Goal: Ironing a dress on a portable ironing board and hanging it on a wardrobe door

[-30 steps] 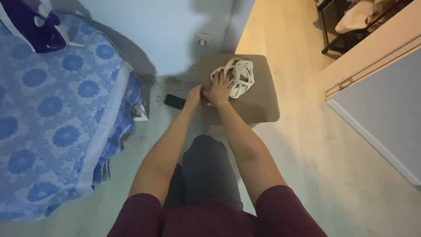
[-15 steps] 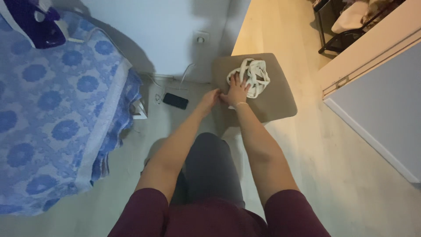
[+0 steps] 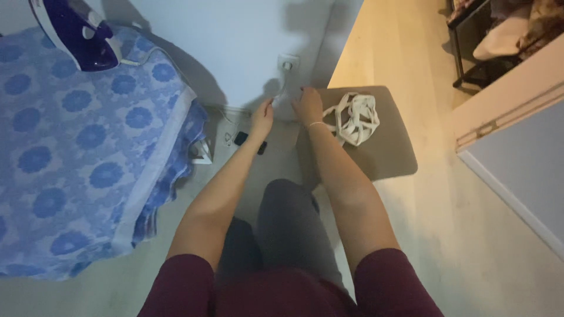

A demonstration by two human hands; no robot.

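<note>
My left hand (image 3: pixel 261 114) and my right hand (image 3: pixel 306 105) are raised side by side in front of the white wall. Each is closed on an end of a small pale cloth piece (image 3: pixel 282 98) that hangs between them and is hard to make out against the wall. Just right of my right hand, a tangled white strappy garment (image 3: pixel 355 117) lies on a brown padded stool (image 3: pixel 390 155). My grey-clad knee and maroon sleeves fill the bottom of the view.
An ironing surface with a blue floral cover (image 3: pixel 76 147) fills the left, with a purple iron (image 3: pixel 76 35) standing on it. A dark phone (image 3: pixel 249 141) and cables lie on the floor below a wall socket (image 3: pixel 288 61). A dark rack (image 3: pixel 487 47) stands top right.
Both hands have left the stool's near edge and risen toward the wall, lifting the small pale piece. The tangled garment stays on the stool. The view has shifted left.
</note>
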